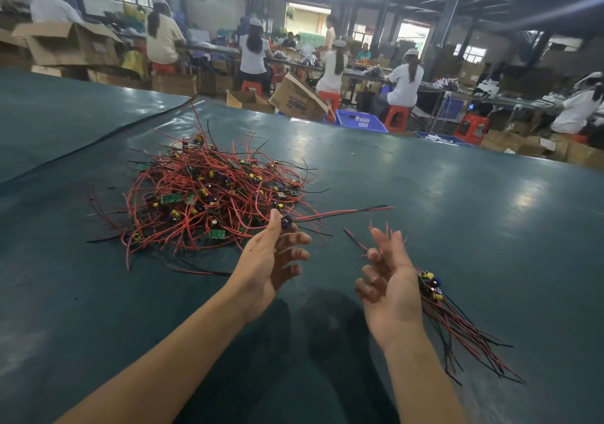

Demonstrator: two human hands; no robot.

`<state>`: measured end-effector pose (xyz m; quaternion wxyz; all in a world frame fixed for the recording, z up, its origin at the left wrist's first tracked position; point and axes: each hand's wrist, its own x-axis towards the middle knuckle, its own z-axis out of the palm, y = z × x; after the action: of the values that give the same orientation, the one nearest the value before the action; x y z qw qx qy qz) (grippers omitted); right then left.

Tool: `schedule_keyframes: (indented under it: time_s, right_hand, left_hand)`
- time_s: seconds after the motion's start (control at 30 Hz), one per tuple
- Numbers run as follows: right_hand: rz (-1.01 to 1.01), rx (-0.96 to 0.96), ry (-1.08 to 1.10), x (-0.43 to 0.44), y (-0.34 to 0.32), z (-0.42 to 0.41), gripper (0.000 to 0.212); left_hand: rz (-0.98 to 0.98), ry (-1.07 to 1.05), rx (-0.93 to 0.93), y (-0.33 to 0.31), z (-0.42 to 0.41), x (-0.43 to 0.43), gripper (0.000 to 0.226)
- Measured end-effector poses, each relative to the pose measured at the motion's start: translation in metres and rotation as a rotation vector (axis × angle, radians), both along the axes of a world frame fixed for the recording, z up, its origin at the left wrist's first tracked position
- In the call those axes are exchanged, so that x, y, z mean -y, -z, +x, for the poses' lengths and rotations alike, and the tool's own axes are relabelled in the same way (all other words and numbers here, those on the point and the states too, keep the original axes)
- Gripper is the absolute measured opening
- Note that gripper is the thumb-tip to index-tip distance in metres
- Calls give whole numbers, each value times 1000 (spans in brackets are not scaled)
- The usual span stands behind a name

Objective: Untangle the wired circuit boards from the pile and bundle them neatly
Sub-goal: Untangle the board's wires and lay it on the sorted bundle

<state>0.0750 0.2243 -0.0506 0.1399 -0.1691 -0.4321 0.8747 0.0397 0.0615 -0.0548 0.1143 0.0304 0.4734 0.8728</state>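
Wired boards: one lifted out, most left in the pile

Wired circuit boards [209, 191] are heaped in a tangle of red and black leads at centre left of the frame, on a dark green table cover [457, 211]. Most of the work is judged to remain, since the heap is large.

Just right of the heap, at centre frame, the left hand [271, 260] is raised with one board [286, 221] pinched between thumb and forefinger; the other fingers are spread loosely. Its paired lead [343, 213] trails right, clear of the tangle.

Further right, the right hand [390, 279] is held palm-up, fingers half curled; a bundle [431, 288] of boards sits against its far edge, wires fanning toward lower right. Whether it is gripped or merely cradled cannot be told.

Each piece is judged light, with a stiff small board and springy, thin leads that snag easily. Hold is best taken at the board body, not the wire, so that solder joints are not strained when pulled free
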Motion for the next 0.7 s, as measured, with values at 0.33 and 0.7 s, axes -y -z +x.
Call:
schedule_keyframes:
  time_s: [0.33,0.7]
  right_hand:
    - [288,19,-311,42,5,10,34]
    - [149,44,-464,37,8,11,33]
  left_hand:
    - [-171,372,30,-1,8,-10,37]
    - [-262,596,92,2,4,2,39]
